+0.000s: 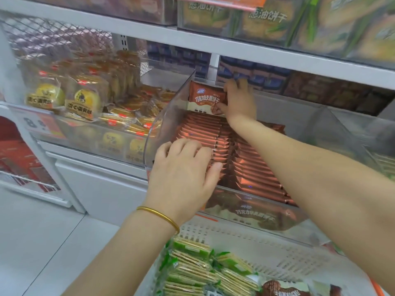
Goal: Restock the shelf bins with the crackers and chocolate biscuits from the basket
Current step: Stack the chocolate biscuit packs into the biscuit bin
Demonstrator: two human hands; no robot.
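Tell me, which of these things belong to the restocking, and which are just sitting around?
In the job: upright biscuit pack pinched by the right hand; biscuit rows under the left hand; clear bin; basket; green cracker packs.
Just there: yolk pastries; blue packs.

white shelving [213, 44], pale floor [32, 242]

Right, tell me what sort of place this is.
Probably a shop's snack aisle: white shelves carrying clear bins of wrapped chocolate biscuit packs, a price label on one bin front, and a basket of cracker packs below.
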